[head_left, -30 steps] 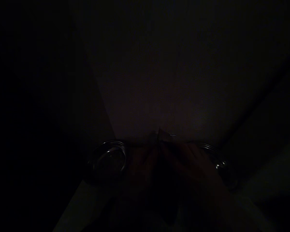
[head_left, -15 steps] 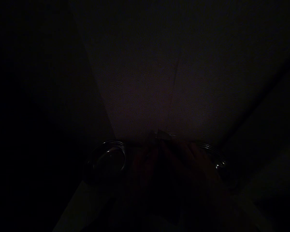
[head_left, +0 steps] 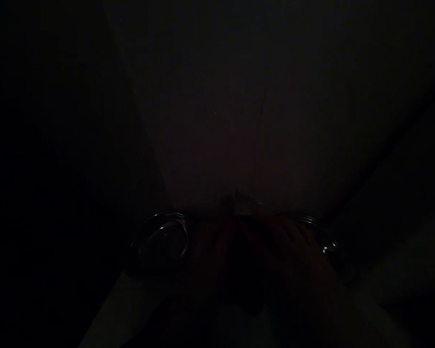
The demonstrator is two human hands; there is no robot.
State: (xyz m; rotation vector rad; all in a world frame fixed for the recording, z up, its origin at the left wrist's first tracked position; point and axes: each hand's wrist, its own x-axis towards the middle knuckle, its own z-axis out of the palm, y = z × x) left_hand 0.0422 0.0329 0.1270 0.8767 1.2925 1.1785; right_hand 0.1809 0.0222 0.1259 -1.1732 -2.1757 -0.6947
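The view is nearly black, so only outlines show. My left hand (head_left: 212,241) is left of the middle, and my right hand (head_left: 286,241) lies just right of it, fingers angled inward. Both hands look closed, their fingertips near each other. At the fingertips stands a small, thin, greyish piece with a pointed corner (head_left: 244,204); its kind cannot be made out. A thin shiny line (head_left: 260,202) sticks out to its right. What exactly each hand grips is lost in the dark.
A round dish with shiny rims (head_left: 184,227) stands left of my hands. Another shiny-rimmed round dish (head_left: 311,221) is partly behind my right hand, with glints inside. A dim, pale surface (head_left: 217,145) with a dark seam stretches beyond.
The picture has grown darker. The small greyish piece shows a broader face, and my hands have shifted only slightly.
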